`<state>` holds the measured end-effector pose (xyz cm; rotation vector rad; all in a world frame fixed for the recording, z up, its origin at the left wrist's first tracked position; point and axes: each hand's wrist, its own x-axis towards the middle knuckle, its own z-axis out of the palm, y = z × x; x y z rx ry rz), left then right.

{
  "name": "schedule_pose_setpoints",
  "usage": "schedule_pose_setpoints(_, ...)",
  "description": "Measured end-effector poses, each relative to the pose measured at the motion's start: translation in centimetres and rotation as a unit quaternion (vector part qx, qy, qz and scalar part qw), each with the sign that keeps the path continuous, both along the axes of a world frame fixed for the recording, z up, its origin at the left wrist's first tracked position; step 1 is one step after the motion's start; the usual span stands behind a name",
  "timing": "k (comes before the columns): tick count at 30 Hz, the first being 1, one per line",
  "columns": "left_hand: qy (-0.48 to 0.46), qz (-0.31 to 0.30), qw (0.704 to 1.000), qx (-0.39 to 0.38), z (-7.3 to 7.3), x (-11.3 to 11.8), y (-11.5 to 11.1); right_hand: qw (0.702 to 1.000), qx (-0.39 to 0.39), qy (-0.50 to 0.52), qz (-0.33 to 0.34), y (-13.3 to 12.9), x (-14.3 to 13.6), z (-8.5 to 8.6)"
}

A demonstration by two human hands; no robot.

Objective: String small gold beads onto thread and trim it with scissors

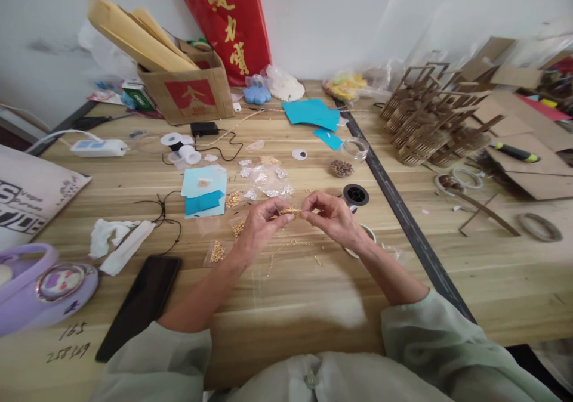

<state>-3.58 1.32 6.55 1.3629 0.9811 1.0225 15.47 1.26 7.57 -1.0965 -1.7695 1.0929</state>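
Note:
A thin strand of gold beads (292, 210) stretches between my two hands above the table. My left hand (263, 223) pinches its left end between thumb and fingers. At the other end, the fingertips of my right hand (330, 216) are pressed together on it. Below my hands a gold chain (293, 243) lies in a loose curve on the wood. Small bags of gold beads (217, 251) rest left of my left hand. Beyond my hands are clear bags of silvery pieces (262, 175). A black spool (356, 195) stands just past my right hand.
A black phone (139, 306) and a lilac bag (45, 288) lie at left. Blue cards (311, 114) and a jar of dark beads (342, 167) are farther back. Stacked small wooden baskets (430, 121) stand at right, beyond a dark strip (403, 220) across the table.

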Motion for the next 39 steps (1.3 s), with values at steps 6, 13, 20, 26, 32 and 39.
schedule_pose_setpoints(6,-0.032,0.005,0.999,-0.03,-0.2,0.2,0.1,0.999,-0.033,0.014,-0.001,0.2,-0.1,-0.3)
schedule_pose_setpoints(13,-0.041,0.016,0.998,-0.053,0.0,0.2,-0.2,0.998,-0.051,0.027,0.007,0.2,0.0,-0.5)
schedule_pose_setpoints(20,-0.022,0.033,0.999,-0.035,-0.2,-0.2,-0.2,0.998,-0.056,0.027,0.001,0.4,0.1,-0.6)
schedule_pose_setpoints(26,0.007,0.039,0.999,-0.022,0.0,-0.6,0.1,0.994,-0.098,0.028,0.035,0.5,-0.1,-1.2)
schedule_pose_setpoints(32,0.006,0.04,0.997,-0.062,-0.3,-1.0,0.5,0.987,-0.15,0.012,0.048,0.4,-0.9,-1.1)
schedule_pose_setpoints(39,0.015,0.055,0.995,-0.083,-2.0,-2.8,2.8,0.988,-0.146,0.023,0.049,0.8,-1.5,-2.1)
